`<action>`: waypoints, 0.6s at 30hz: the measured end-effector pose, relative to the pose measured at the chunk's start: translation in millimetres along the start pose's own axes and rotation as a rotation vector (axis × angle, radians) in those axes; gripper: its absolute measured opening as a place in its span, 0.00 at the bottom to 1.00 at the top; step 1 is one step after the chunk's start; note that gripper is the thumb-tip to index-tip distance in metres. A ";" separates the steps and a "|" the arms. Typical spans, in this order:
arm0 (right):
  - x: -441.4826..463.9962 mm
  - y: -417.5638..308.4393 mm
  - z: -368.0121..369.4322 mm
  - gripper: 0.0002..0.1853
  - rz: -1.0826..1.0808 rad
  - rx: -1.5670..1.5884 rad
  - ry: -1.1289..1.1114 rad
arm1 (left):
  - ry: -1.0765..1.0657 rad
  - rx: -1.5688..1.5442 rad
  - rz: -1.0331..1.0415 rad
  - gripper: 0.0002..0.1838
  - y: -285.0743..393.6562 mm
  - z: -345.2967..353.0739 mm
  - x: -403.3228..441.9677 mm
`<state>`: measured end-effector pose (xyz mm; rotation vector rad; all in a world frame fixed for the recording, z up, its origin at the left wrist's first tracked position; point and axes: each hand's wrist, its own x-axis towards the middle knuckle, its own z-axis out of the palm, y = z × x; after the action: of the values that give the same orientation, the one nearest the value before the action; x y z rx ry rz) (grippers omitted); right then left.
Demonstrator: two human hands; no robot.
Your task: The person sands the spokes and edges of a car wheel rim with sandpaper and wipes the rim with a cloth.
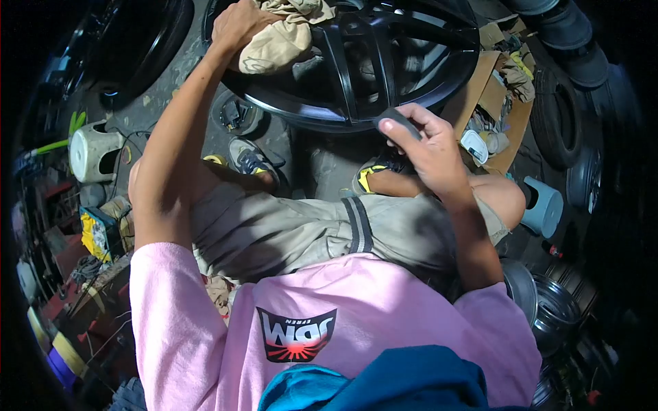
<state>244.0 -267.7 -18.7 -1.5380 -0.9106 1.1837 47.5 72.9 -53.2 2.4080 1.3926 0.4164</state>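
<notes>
A large black wheel rim (336, 116) with glossy spokes lies in front of my knees. At its upper left, my left hand (240, 24) is closed on a beige cloth (277, 46) that rests on the rim. Near the rim's front edge, on the right, my right hand (432, 144) pinches a small dark grey block (401, 122) between thumb and fingers. The block overlaps the rim's edge in this view; whether it touches the rim I cannot tell.
A cardboard box (480, 92) of scraps stands right of the rim, with a tire (556, 120) beyond it. A white stool (96, 152) is at left, a light blue stool (543, 205) at right. Several more rims and tools lie around.
</notes>
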 end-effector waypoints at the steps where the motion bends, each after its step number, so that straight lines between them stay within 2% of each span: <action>1: 3.5 6.3 4.1 0.14 -0.077 -0.213 0.055 | 0.006 -0.006 0.015 0.36 -1.0 1.3 0.6; 2: 5.2 5.3 8.7 0.14 -0.077 -0.214 0.052 | 0.007 -0.007 0.013 0.36 -2.0 2.7 1.1; 4: 10.2 -0.7 20.9 0.14 -0.318 -0.520 0.112 | 0.032 0.002 0.014 0.36 -2.6 2.7 0.2; 9: 13.8 -2.5 34.3 0.13 -0.355 -0.663 0.171 | 0.033 0.022 -0.027 0.37 0.7 2.5 0.6; 12: 15.5 -2.8 39.7 0.13 -0.267 -0.694 0.196 | 0.035 0.030 -0.039 0.38 0.7 3.0 0.6; 15: 19.5 2.0 44.0 0.15 -0.362 -0.676 0.252 | 0.021 0.029 -0.038 0.38 3.1 2.6 0.7; 18: 18.7 -0.3 44.5 0.17 -0.288 -0.670 0.259 | 0.019 0.010 -0.026 0.38 -4.0 4.5 1.8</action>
<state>205.6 -239.4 -26.3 -1.9371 -1.3758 0.4667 47.1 75.7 -58.8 2.3975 1.4362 0.4282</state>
